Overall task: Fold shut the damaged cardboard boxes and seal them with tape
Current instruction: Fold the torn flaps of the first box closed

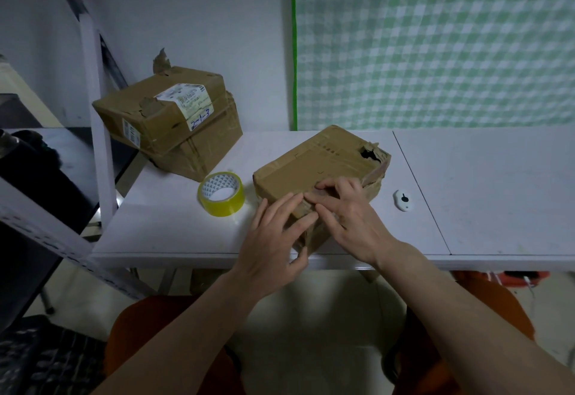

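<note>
We see both hands on a torn cardboard box [314, 167] (tape roll [221, 194] beside it): left hand [273, 239] flat, fingers straight; right hand [348, 217] pressing with extended fingers.

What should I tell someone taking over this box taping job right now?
Left hand: flat, fingers straight, pressing the near corner of the front box.
Right hand: fingers pressing at the same corner; whether they pinch tape is unclear.
Tape roll lies left of that box; a small white cutter lies to its right.
Two stacked boxes wait at the back left, torn.
Done: front box folded shut.
Left: its torn hole at the far right corner, then the stack.
</note>
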A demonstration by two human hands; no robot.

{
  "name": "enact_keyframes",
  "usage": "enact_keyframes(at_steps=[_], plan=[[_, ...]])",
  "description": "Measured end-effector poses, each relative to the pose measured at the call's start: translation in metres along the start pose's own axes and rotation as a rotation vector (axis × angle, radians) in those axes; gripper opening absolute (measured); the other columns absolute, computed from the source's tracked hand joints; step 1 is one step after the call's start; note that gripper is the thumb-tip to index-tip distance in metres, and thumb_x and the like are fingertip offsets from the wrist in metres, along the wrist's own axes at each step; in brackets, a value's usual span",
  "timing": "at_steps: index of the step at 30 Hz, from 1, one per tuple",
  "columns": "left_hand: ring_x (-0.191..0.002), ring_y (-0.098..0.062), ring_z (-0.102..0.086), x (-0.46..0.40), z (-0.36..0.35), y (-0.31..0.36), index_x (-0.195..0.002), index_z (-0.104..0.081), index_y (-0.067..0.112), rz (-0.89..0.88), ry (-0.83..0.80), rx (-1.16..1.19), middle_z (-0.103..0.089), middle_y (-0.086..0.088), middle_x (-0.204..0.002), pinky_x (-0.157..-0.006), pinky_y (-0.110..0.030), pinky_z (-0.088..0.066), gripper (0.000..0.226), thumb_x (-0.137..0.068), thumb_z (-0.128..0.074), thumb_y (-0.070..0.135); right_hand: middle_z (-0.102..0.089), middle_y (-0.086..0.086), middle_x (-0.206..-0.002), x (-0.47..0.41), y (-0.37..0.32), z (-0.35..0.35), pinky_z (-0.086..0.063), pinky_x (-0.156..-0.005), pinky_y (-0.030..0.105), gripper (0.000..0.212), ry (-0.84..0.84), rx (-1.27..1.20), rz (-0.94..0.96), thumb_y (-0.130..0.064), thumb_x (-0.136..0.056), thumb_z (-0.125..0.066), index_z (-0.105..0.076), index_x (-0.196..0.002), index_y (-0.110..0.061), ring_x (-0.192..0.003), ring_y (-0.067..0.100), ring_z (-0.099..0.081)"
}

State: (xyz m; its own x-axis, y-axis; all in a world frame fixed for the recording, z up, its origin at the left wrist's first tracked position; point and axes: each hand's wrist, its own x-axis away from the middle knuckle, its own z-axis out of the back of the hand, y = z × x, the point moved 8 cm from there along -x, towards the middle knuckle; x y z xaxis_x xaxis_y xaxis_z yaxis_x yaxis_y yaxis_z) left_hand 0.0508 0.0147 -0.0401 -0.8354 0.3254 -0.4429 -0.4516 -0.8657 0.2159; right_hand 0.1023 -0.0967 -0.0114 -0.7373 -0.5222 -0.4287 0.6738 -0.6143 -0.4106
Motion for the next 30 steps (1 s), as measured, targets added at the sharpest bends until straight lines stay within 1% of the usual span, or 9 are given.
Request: enact_keyframes(at_steps=[5, 7, 10, 13, 17, 21, 23, 26, 30], plan=[[-0.135, -0.026, -0.037, -0.001, 0.002, -0.004, -0.133, -0.04, 0.03, -0.017, -0.021, -0.032, -0.044, -0.008, -0.142, -0.102, -0.057, -0.036, 0.07, -0.069, -0.07, 0.032, -0.051, 0.005, -0.116, -0.003, 0.001, -0.001, -0.025, -0.095, 0.021, 0.043, -0.024, 0.016, 0.015, -0.036, -0.095, -0.034, -0.066, -0.119, -0.02, -0.111, 0.019, -0.037], [-0.136, -0.029, -0.035, 0.002, 0.003, -0.007, -0.136, -0.039, 0.032, -0.018, -0.027, -0.027, -0.039, -0.009, -0.143, -0.103, -0.058, -0.036, 0.076, -0.068, -0.071, 0.033, -0.051, 0.005, -0.122, 0.001, 0.004, -0.003, -0.026, -0.1, 0.022, 0.043, -0.016, -0.039, 0.006, -0.037, -0.095, -0.035, -0.065, -0.122, -0.02, -0.116, 0.017, -0.037], [-0.139, -0.03, -0.031, 0.007, 0.005, -0.008, -0.141, -0.037, 0.034, -0.045, -0.049, -0.081, -0.038, -0.008, -0.143, -0.108, -0.058, -0.031, 0.078, -0.069, -0.068, 0.033, -0.051, 0.003, -0.133, 0.014, 0.007, -0.003, -0.023, -0.111, 0.024, 0.041, 0.025, -0.188, -0.016, -0.033, -0.096, -0.038, -0.062, -0.125, -0.016, -0.131, 0.015, -0.034], [-0.141, -0.028, -0.029, 0.007, 0.006, -0.005, -0.144, -0.034, 0.035, -0.066, -0.078, -0.14, -0.038, -0.004, -0.148, -0.112, -0.057, -0.024, 0.079, -0.071, -0.065, 0.034, -0.052, 0.002, -0.136, 0.022, 0.006, 0.0, -0.02, -0.115, 0.022, 0.039, 0.076, -0.227, -0.023, -0.03, -0.096, -0.04, -0.062, -0.124, -0.014, -0.137, 0.014, -0.032], [-0.14, -0.029, -0.029, 0.007, 0.004, -0.009, -0.146, -0.029, 0.035, -0.079, -0.123, -0.184, -0.037, -0.003, -0.149, -0.108, -0.06, -0.028, 0.082, -0.071, -0.064, 0.038, -0.051, 0.003, -0.137, 0.019, 0.006, -0.004, -0.018, -0.115, 0.019, 0.039, 0.046, -0.212, -0.011, -0.03, -0.097, -0.04, -0.064, -0.122, -0.012, -0.139, 0.014, -0.03], [-0.139, -0.03, -0.031, 0.006, 0.004, -0.006, -0.146, -0.031, 0.033, -0.082, -0.123, -0.203, -0.039, -0.005, -0.148, -0.105, -0.051, -0.035, 0.082, -0.071, -0.063, 0.039, -0.052, 0.003, -0.137, 0.016, 0.009, -0.004, -0.021, -0.115, 0.022, 0.038, 0.038, -0.211, 0.014, -0.03, -0.097, -0.041, -0.065, -0.12, -0.013, -0.139, 0.013, -0.03], [-0.138, -0.03, -0.031, 0.007, 0.003, -0.003, -0.146, -0.031, 0.033, -0.053, -0.114, -0.204, -0.039, -0.006, -0.148, -0.098, -0.046, -0.039, 0.083, -0.069, -0.063, 0.04, -0.052, 0.002, -0.137, 0.014, 0.012, -0.004, -0.02, -0.115, 0.02, 0.037, 0.031, -0.232, 0.017, -0.031, -0.097, -0.041, -0.066, -0.118, -0.014, -0.139, 0.012, -0.03], [-0.139, -0.032, -0.028, 0.004, -0.001, 0.003, -0.146, -0.029, 0.033, 0.032, -0.101, -0.184, -0.037, -0.008, -0.148, -0.092, -0.045, -0.044, 0.085, -0.068, -0.062, 0.043, -0.051, 0.0, -0.138, 0.007, 0.02, -0.004, -0.019, -0.114, 0.017, 0.035, 0.011, -0.274, 0.012, -0.031, -0.097, -0.042, -0.067, -0.115, -0.015, -0.139, 0.01, -0.029], [-0.142, -0.036, -0.02, -0.004, -0.012, 0.016, -0.147, -0.027, 0.029, 0.141, -0.131, -0.18, -0.029, -0.011, -0.152, -0.1, -0.049, -0.04, 0.086, -0.07, -0.063, 0.043, -0.05, -0.003, -0.139, -0.004, 0.034, -0.001, -0.017, -0.113, 0.014, 0.025, -0.047, -0.366, -0.041, -0.02, -0.097, -0.048, -0.069, -0.111, -0.018, -0.14, 0.006, -0.026]])
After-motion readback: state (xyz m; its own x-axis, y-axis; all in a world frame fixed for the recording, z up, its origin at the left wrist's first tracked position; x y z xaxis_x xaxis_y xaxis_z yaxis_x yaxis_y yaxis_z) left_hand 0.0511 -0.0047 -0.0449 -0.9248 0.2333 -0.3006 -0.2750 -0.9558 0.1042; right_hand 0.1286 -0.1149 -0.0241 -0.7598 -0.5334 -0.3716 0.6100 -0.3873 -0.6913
